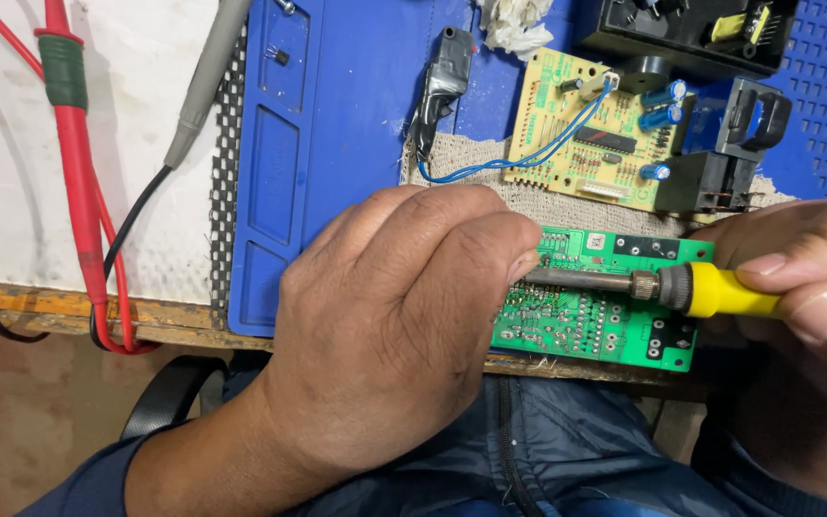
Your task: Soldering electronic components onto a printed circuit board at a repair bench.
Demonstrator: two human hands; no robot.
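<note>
— Nearest us, our left hand (390,325) is curling shut over the near end of the green circuit board (595,302), pinning it at the bench edge.

— And our right hand (806,273) is gripping the yellow-handled soldering iron (662,285), its metal shaft lying across that board, a yellow circuit board (591,129) resting beyond on the blue mat (337,144).

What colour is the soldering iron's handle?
Yellow plastic soldering iron handle, clearest in the head view.
</note>
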